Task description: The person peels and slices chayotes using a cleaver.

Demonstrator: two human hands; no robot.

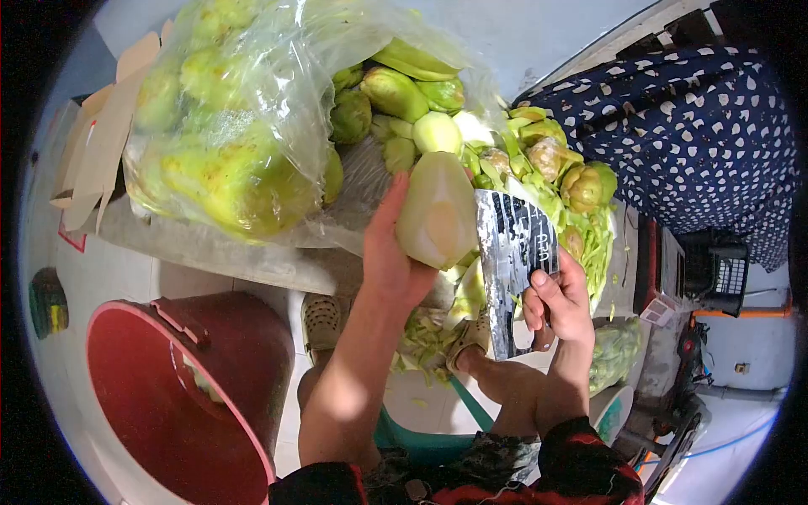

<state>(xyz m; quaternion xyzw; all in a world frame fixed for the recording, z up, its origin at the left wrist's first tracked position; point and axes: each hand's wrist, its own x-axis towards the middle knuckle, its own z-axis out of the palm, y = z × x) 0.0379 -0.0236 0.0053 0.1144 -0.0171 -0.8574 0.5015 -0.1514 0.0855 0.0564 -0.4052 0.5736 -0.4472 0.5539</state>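
Observation:
My left hand (394, 257) is wrapped round a pale peeled chayote (436, 198), held up at the middle of the view. In my right hand (562, 296) is a cleaver (512, 231) with a broad, dark, patchy blade. The blade stands upright just right of the chayote; whether they touch I cannot tell. Behind them, unpeeled green chayotes (396, 94) spill from a clear plastic bag (290, 109) on a low bench. Another pale chayote (437, 133) lies behind the one I hold. Green peelings (599, 265) are heaped with several browned chayotes at the right.
A large red bucket (252, 353) stands on the floor at the lower left, with a pale piece inside. More peelings (425, 343) lie between my feet. A cardboard box (101, 143) is at the left. Dark patterned cloth (673, 135) hangs at the right above a black crate (724, 278).

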